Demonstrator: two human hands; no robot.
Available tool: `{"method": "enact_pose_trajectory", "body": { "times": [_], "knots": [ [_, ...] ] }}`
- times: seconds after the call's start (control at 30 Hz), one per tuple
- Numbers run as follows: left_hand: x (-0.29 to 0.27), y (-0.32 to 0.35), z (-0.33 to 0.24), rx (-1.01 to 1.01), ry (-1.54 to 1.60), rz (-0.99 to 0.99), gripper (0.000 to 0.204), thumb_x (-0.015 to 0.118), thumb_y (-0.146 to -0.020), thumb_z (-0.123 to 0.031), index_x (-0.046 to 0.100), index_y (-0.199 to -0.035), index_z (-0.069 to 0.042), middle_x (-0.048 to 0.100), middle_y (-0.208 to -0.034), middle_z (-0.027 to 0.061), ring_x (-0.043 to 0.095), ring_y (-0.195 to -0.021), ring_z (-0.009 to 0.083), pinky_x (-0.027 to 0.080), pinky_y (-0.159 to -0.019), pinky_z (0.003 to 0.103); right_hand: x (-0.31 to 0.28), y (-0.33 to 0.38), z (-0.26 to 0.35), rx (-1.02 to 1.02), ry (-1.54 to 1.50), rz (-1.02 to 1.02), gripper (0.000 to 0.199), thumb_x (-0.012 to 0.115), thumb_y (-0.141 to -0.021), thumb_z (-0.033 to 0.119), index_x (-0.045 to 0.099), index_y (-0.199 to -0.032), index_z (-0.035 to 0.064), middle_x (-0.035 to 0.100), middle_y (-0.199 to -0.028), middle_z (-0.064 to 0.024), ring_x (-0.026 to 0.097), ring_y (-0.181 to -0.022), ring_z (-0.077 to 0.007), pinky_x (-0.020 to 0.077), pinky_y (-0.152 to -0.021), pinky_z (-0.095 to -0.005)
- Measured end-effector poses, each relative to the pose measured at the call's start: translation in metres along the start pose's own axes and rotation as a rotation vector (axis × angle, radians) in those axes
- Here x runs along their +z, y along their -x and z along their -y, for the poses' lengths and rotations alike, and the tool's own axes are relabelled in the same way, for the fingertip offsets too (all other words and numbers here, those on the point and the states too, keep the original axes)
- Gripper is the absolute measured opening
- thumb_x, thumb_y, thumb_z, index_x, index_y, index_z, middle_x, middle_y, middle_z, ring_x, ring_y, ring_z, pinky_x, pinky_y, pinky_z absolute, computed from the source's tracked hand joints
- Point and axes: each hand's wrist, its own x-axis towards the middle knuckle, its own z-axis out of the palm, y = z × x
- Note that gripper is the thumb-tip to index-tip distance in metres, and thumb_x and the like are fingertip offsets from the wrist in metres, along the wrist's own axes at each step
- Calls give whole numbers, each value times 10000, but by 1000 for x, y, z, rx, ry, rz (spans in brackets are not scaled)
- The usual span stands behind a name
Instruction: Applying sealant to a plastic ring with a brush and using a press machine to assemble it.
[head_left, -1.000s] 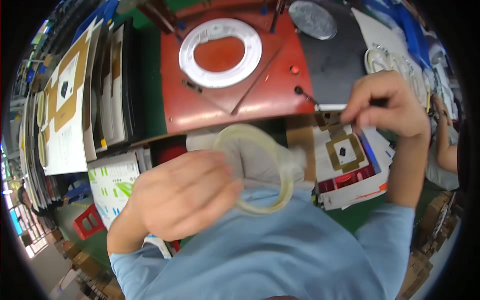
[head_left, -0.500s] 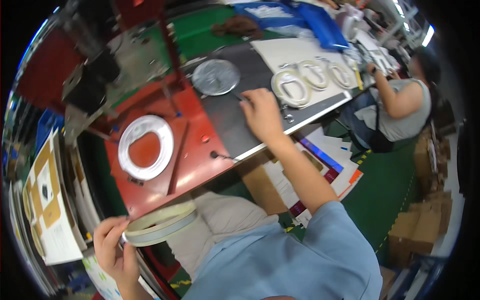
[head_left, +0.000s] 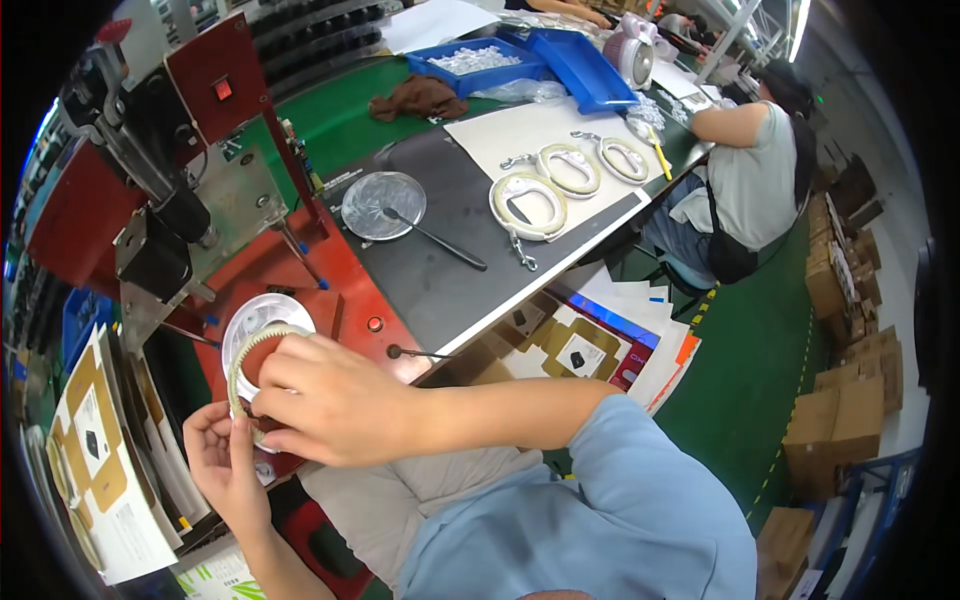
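A pale, ribbed ring-shaped band (head_left: pixel 236 372) is held on edge over the front of the red machine base, in front of a white ring (head_left: pixel 268 310). My left hand (head_left: pixel 222 468) pinches its lower near side between thumb and fingers. My right hand (head_left: pixel 345 400) reaches across from the right, its fingers bent and closed on the band's inner side. The right fingertips are partly hidden. On the dark mat, a slim black-handled tool (head_left: pixel 448 244) rests with its tip in a round, shiny dish (head_left: pixel 372 222).
The red press machine (head_left: pixel 170 215) rises at the left. Several cream rings (head_left: pixel 530 232) with metal snap hooks lie on a white sheet. Behind them are blue trays (head_left: pixel 575 70) and a brown cloth (head_left: pixel 420 98). Another person (head_left: pixel 745 170) sits at right; cardboard sheets (head_left: pixel 95 440) stand at left.
My right hand has left the tool by the dish and come over to the band. The band has been raised and turned over the red base. The view has shifted.
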Motion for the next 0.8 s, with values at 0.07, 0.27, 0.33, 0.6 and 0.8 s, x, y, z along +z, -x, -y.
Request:
{"method": "enact_pose_trajectory", "body": {
  "times": [0.07,0.27,0.33,0.6,0.8],
  "knots": [
    [4,-7,9,-21,63,-47,161,668,-1029,-42,560,-1141,-1,640,-882,19,581,-797,53,435,-717,184,8,-5,1,18,56,37,330,835,-819,241,663,-995,21,587,-1054,-104,554,-1052,-325,471,-907,-459],
    [17,-28,29,-3,126,-168,160,687,-1022,-58,565,-1124,-36,639,-858,15,556,-720,43,406,-620,180,25,-20,-12,20,252,96,302,775,-806,221,679,-998,10,627,-1064,-149,553,-1065,-349,465,-911,-468],
    [9,-26,24,18,100,-220,162,695,-1020,-66,576,-1125,-39,636,-857,15,569,-707,58,435,-590,198,27,-35,-10,-10,242,176,270,731,-827,236,700,-977,14,649,-1026,-170,569,-1054,-361,471,-912,-474],
    [28,-28,18,124,-226,-225,144,729,-1000,-148,695,-1016,-9,681,-879,100,647,-762,150,519,-692,282,-12,-56,-39,-14,257,354,172,824,-815,156,729,-890,33,651,-908,-111,588,-936,-320,499,-851,-430],
    [13,-9,24,390,-426,-184,146,741,-913,-56,744,-1050,-7,740,-1063,125,646,-1000,318,507,-912,398,-17,-52,-39,76,239,479,168,824,-811,137,739,-916,37,633,-953,-103,583,-1002,-329,509,-918,-418]
  ]
}}
